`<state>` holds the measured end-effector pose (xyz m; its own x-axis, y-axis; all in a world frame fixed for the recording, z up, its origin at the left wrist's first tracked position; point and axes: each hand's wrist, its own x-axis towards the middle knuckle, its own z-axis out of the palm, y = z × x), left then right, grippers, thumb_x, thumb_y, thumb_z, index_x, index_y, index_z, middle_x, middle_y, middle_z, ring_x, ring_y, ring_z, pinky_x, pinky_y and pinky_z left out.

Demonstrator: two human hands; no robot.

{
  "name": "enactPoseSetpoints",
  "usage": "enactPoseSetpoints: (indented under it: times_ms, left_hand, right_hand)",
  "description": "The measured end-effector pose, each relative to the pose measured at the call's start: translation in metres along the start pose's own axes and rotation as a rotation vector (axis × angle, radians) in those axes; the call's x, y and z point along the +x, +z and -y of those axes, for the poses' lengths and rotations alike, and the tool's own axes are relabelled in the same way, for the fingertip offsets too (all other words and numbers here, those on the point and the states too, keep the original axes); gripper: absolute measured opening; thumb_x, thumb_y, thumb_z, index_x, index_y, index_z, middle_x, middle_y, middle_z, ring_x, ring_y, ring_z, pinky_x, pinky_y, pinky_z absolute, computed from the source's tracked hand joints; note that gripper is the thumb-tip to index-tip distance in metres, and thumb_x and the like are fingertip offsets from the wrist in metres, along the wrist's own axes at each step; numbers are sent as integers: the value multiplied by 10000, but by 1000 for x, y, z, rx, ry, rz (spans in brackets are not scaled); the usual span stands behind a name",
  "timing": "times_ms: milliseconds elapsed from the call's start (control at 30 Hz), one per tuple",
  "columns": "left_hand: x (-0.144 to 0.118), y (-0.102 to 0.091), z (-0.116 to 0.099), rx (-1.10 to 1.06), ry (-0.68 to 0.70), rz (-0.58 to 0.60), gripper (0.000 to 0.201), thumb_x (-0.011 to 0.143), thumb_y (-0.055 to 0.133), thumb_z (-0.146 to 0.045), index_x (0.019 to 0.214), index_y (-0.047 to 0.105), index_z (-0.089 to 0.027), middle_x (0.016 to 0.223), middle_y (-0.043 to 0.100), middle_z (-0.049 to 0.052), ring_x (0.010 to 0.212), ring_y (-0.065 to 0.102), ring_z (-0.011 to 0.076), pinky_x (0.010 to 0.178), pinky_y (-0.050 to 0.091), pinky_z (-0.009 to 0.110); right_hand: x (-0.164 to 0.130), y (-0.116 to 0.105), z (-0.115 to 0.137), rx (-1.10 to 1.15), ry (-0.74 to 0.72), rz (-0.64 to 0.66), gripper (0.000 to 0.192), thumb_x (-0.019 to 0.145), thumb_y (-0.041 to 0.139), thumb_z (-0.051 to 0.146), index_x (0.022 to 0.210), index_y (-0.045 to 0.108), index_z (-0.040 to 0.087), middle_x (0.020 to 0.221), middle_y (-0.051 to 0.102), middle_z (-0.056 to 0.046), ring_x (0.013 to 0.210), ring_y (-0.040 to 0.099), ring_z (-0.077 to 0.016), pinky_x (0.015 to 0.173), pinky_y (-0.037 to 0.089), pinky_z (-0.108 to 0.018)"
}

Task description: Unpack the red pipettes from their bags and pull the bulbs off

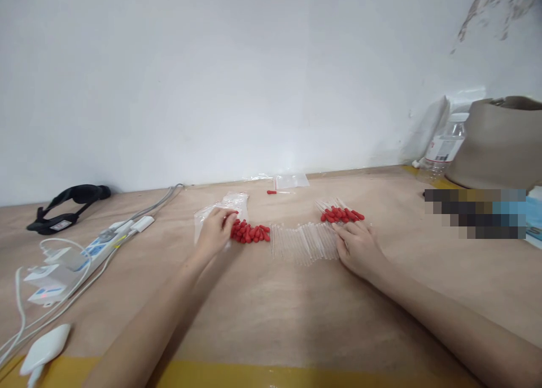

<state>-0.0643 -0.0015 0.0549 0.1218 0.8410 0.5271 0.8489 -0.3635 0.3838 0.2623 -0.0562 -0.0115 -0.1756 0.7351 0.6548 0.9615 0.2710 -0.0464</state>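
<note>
My left hand [217, 230] is at the left end of a pile of red rubber bulbs [250, 232], its thumb and fingertips closed around one bulb that shows only in part. To the right of the pile, a row of thin clear tubes [305, 244] lies side by side on the table. My right hand [358, 245] rests at the right end of this row, fingers bent and closed on the end tube, which they mostly cover. Just beyond that hand lies a bunch of droppers with red bulbs [341, 213], their clear stems pointing away from me.
A single dropper [271, 192] and a small clear bag [292, 181] lie near the wall. More plastic bags [203, 213] sit behind my left hand. On the left are a power strip [99, 249] with cables and a black strap [68, 207]; a bottle [444, 145] and beige container [495, 145] stand right.
</note>
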Motion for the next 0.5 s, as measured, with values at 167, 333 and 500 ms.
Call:
enactPoseSetpoints:
  times_ms: [167, 333, 500]
  left_hand:
    - [31, -5, 46, 27, -353, 85, 274, 743, 460, -223, 949, 634, -174, 921, 620, 50, 802, 577, 176, 753, 425, 267]
    - [39, 5, 77, -3, -478, 98, 298, 686, 508, -246, 942, 631, -155, 814, 639, 52, 711, 586, 182, 623, 426, 257]
    - [35, 18, 86, -111, -489, 133, 247, 634, 569, -236, 851, 647, -146, 687, 648, 21, 640, 584, 158, 579, 419, 226]
  right_hand:
    - [9, -4, 8, -8, 85, 204, 319, 834, 373, 307, 1055, 577, 200, 897, 605, -69, 847, 515, -199, 736, 284, -318]
    - [12, -10, -41, -67, 456, 260, 355, 815, 375, 317, 1056, 537, 113, 981, 559, -159, 897, 531, -243, 726, 345, -320]
    - [4, 5, -87, -29, 580, 525, 446, 772, 422, 306, 1133, 454, 46, 943, 575, -216, 853, 561, -279, 639, 374, -325]
